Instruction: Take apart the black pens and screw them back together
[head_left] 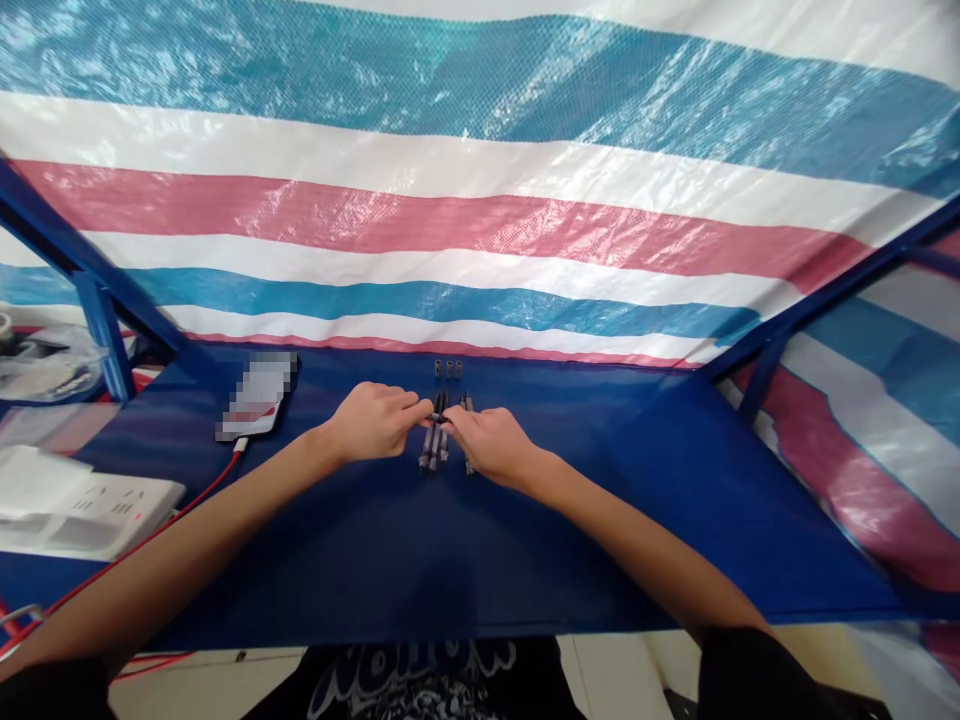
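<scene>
Over the middle of the blue table [435, 560], my left hand [377, 420] and my right hand [491, 443] meet, each with its fingers pinched on one end of a small dark piece [436, 417]. Beneath and between them lie several dark, slender pen-like parts [433, 448], side by side and pointing away from me. A few more slender parts [469, 465] lie just left of my right hand, partly covered by it. Farther back, three small dark caps [448, 368] stand in a row. The exact shape of the held piece is too small to tell.
A phone [259, 395] with a red cable [217, 482] lies at the left. Nearer me on that side is a white power strip [112, 510]. Blue frame bars [101, 330] rise at both sides, and a striped sheet [480, 230] hangs behind the table.
</scene>
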